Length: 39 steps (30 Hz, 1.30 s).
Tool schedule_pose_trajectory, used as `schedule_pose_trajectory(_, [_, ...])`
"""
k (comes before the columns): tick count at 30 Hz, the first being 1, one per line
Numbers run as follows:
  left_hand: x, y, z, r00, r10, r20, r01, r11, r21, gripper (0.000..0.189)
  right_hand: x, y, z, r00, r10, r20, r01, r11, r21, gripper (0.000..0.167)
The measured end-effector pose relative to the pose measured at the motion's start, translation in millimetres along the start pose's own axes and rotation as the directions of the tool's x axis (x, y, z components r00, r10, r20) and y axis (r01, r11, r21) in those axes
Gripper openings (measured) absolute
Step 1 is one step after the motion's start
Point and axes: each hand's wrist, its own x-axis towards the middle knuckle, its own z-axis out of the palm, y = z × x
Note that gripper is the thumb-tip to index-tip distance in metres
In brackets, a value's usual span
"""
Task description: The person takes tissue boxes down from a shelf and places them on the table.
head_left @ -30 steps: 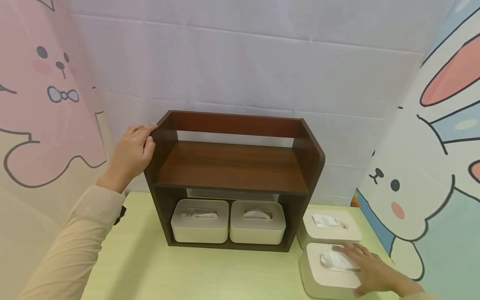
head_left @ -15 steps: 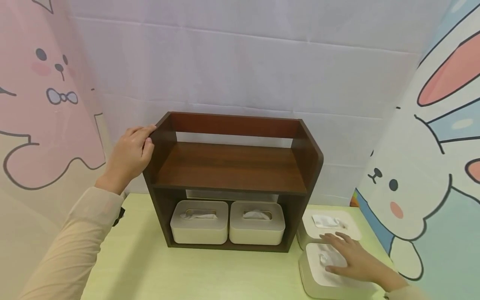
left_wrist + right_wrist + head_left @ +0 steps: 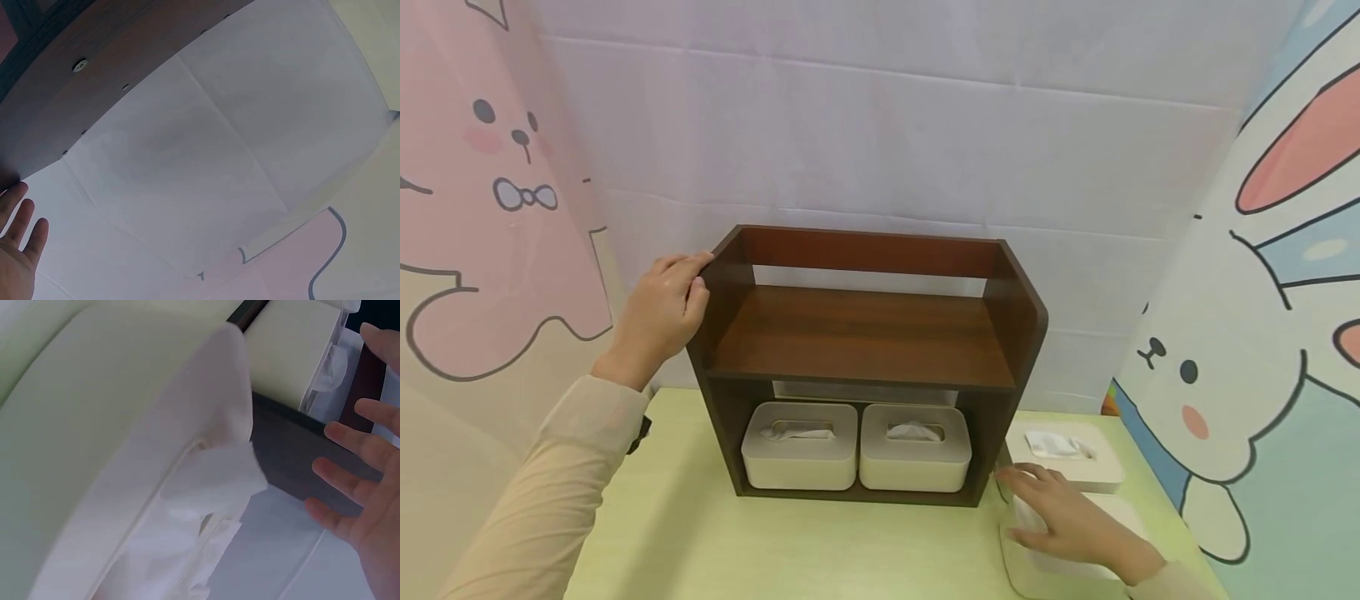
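From the head view, we see two cream tissue boxes side by side in the lower compartment of a dark brown shelf point(image 3: 865, 333): the left box point(image 3: 800, 471) and the right box point(image 3: 915, 475), each with white tissue in the slot of its lid. To the right of the shelf, on the pale yellow-green table point(image 3: 760, 550), we find two more such boxes, the rear box point(image 3: 1101, 477) with a flat white tissue on top, and the front box point(image 3: 1033, 577) nearer us, largely covered by the right hand point(image 3: 1071, 523). That hand reaches in from the right, palm down over the front box, fingers spread and curled round nothing; we cannot tell from here whether it touches the lid. The left hand point(image 3: 658, 310) rests against the upper edge of the shelf's left side panel, arm stretched forward. In the left wrist view, we see its fingers extended, a fingertip meeting the panel's edge, with no wrapped hold on it. In the right wrist view, we look along the front box, its tissue point(image 3: 212, 481) sticking out of the slot, while the right hand's fingers fan out apart from it, holding nothing
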Motion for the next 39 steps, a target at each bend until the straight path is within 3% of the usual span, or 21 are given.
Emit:
schedule_pose_trajectory(11, [0.5, -0.1, 1.2, 1.000, 0.004, -0.013, -0.004, 1.000, -0.008, 0.040, 38.1, -24.5, 4.4, 0.995, -0.102, 0.012, 0.102, 0.995, 0.017, 0.059])
schedule_pose_trajectory(21, [0.5, -0.2, 1.6, 1.000, -0.003, -0.010, 0.003, 1.000, -0.002, 0.041, 74.5, -24.0, 15.6, 0.996, -0.075, 0.048, 0.076, 0.997, -0.011, 0.066])
schedule_pose_trajectory(28, [1.3, -1.5, 2.8, 1.000, 0.008, -0.021, -0.008, 1.000, -0.005, 0.040, 97.3, -18.0, 27.7, 0.997, -0.071, 0.019, 0.072, 0.996, -0.048, 0.065])
schedule_pose_trajectory(32, [1.5, -1.8, 3.2, 1.000, 0.011, -0.021, -0.011, 1.000, -0.002, 0.040, 109.6, -12.0, 35.7, 0.999, -0.033, 0.024, 0.034, 0.998, -0.061, 0.069])
schedule_pose_trajectory(39, [0.7, -2.0, 3.2, 1.000, -0.006, 0.003, 0.006, 1.000, -0.012, 0.041, 124.2, -4.4, 47.8, 0.990, 0.097, 0.105, -0.096, 0.995, -0.014, 0.076])
